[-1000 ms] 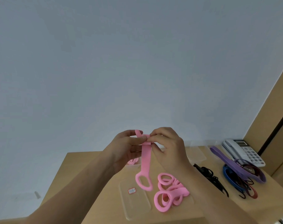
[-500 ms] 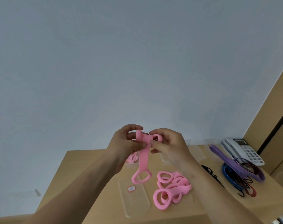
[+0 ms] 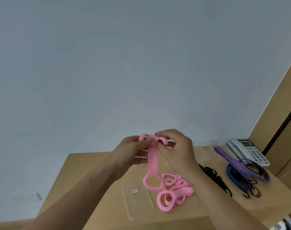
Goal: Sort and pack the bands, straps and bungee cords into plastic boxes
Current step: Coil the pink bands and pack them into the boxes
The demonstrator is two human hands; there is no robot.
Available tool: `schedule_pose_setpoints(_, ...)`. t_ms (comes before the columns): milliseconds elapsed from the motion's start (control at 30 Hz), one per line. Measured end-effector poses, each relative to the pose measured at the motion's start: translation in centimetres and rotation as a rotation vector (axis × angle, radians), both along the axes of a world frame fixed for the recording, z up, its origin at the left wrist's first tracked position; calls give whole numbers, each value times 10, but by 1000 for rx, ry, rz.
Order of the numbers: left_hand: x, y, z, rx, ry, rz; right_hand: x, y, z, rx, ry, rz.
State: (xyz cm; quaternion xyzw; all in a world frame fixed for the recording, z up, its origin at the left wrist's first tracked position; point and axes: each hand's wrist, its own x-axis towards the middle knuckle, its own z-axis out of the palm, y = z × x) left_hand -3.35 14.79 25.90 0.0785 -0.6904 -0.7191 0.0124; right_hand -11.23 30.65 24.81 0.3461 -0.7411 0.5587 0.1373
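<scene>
A pink strap (image 3: 152, 161) with a ring at its lower end hangs above the wooden table (image 3: 94, 165). My left hand (image 3: 133, 151) and my right hand (image 3: 178, 151) both pinch its folded top end at chest height. A pile of several more pink straps (image 3: 174, 191) lies on the table under my right wrist. A clear plastic lid (image 3: 138, 200) with a red sticker lies flat beside the pile. A clear plastic box (image 3: 204, 155) stands behind my right hand, mostly hidden.
Black cords (image 3: 216, 178) lie right of the pink pile. Purple bands (image 3: 237, 163), blue bands (image 3: 232, 178) and red bands (image 3: 256, 191) with hooks are heaped at the right. A white desk phone (image 3: 247, 150) sits at the table's far right corner by a wooden panel.
The top of the pink strap has been folded into loops on both sides between my fingers. The hanging ring end has swung slightly. Both hands stay at about the same height.
</scene>
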Motion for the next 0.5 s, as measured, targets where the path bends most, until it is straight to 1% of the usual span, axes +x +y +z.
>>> schedule_pose_setpoints(100,0,0,1,26,39,-29,2,3,-2,3,165,-38)
schedule_pose_setpoints(200,0,-1,2,89,51,-13,5,3,-7,26,329,-84)
schedule_pose_setpoints(267,1,-2,1,121,42,18,9,4,-9,55,391,-87)
schedule_pose_setpoints(367,3,-2,-3,123,18,41,14,7,-10,94,378,-30)
schedule_pose_setpoints(433,4,-3,-6,123,12,84,17,9,-10,113,298,6)
schedule_pose_setpoints(500,4,-3,-7,121,8,132,19,9,-10,67,173,15)
